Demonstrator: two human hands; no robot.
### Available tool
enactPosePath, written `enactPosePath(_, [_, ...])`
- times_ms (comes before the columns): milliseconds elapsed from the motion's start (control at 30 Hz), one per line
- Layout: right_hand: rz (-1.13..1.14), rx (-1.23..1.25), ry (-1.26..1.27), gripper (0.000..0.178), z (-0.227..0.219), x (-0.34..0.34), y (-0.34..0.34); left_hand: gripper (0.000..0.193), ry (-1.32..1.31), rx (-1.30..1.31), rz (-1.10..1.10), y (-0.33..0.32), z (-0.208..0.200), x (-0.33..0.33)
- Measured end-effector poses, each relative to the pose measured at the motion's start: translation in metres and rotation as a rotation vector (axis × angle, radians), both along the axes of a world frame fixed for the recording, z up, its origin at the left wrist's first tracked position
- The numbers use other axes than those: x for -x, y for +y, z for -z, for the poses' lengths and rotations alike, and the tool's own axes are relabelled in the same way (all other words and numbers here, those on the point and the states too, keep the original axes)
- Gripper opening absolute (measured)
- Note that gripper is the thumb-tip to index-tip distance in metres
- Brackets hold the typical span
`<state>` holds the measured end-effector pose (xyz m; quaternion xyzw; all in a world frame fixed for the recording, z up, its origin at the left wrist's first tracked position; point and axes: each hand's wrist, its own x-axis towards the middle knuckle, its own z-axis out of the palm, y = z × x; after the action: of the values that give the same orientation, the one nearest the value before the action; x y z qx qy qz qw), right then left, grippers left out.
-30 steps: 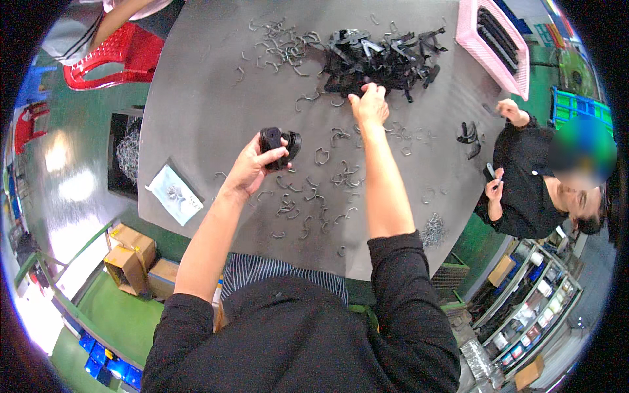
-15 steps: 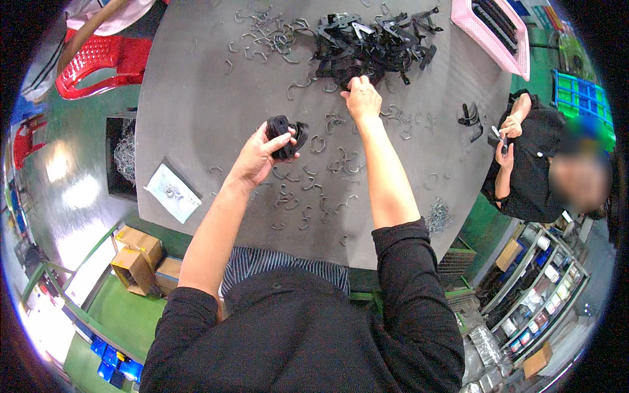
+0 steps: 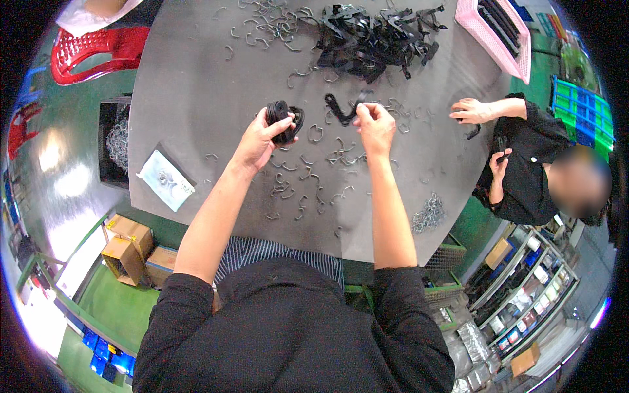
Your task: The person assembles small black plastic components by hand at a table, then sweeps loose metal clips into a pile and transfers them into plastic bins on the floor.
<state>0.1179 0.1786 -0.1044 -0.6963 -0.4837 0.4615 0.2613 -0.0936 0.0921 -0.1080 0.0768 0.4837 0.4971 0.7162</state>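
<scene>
My left hand (image 3: 257, 145) grips a stack of bent black strips (image 3: 283, 128), its thumb laid across them, above the grey table (image 3: 223, 111). To its right, my right hand (image 3: 378, 134) pinches one end of a single bent black strip (image 3: 335, 108) with rounded ends. That strip angles away toward the left. Beyond both hands lies a tangled heap of similar black strips (image 3: 373, 46). Bent metal wire hooks (image 3: 341, 154) are scattered on the table below and between my hands.
More wire hooks (image 3: 275, 23) lie at the far left of the heap, and a small pile (image 3: 429, 215) near the right edge. A pink basket (image 3: 521, 62) stands far right. At right a co-worker's hand (image 3: 475, 111) reaches over the table. A printed bag (image 3: 166, 180) lies left.
My right hand has drawn back from the heap with one black strip. My left hand keeps its stack. The co-worker's one hand has reached out to black strips on the table.
</scene>
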Motion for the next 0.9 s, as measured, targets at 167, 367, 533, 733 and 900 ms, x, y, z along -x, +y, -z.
enactPosePath(167, [0.224, 0.353, 0.655, 0.015, -0.007, 0.023, -0.022, 0.033, -0.001, -0.027, -0.022, 0.016, -0.006, -0.022])
enactPosePath(367, [0.025, 0.349, 0.520, 0.017, 0.004, 0.043, -0.012, 0.030, 0.086, -0.059, -0.084, 0.026, 0.006, -0.017])
enactPosePath(533, [-0.406, -0.514, -0.542, 0.020, 0.032, 0.038, 0.079, 0.030, 0.100, 0.019, -0.128, 0.032, 0.009, 0.002])
enactPosePath(733, [-0.799, -0.903, -1.068, 0.007, 0.063, 0.042, 0.146, 0.036, 0.012, 0.049, -0.141, 0.033, 0.007, 0.022])
enactPosePath(900, [-0.630, -0.920, -0.722, 0.008, 0.038, 0.031, 0.120, 0.038, -0.052, 0.012, -0.093, 0.030, 0.005, 0.031])
